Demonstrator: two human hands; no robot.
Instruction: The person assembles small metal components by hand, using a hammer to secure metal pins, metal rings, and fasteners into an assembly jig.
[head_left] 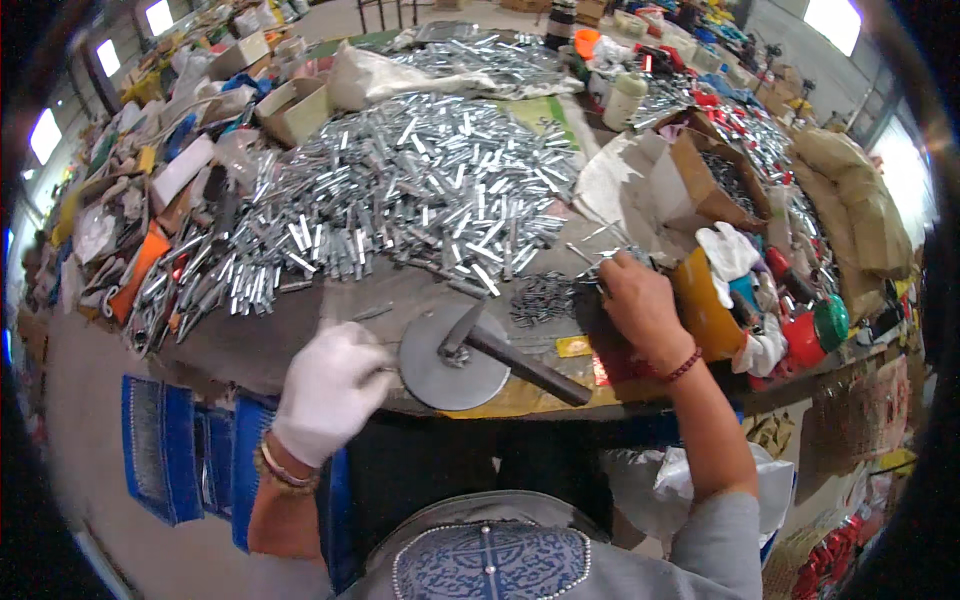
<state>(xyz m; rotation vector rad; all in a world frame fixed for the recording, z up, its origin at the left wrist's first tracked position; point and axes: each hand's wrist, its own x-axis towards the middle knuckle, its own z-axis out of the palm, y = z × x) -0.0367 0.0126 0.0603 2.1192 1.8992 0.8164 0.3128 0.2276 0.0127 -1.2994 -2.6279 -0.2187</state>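
Round steel disc lying flat at the near edge of the workbench, a hammer resting head-down on top with its dark handle angled off to the right, parked within easy grab. Left hand, white-gloved, curled at the disc's left rim, fingers bent as though pinching something small against the edge; too hidden to tell what. Right hand, bare, knuckles up, fingers dipped toward a little pile of dark nails just behind the disc, closed loosely, contents not visible. Huge heap of shiny metal sleeves banked up behind, within arm's reach. Open cardboard box to the right, more metal parts inside.
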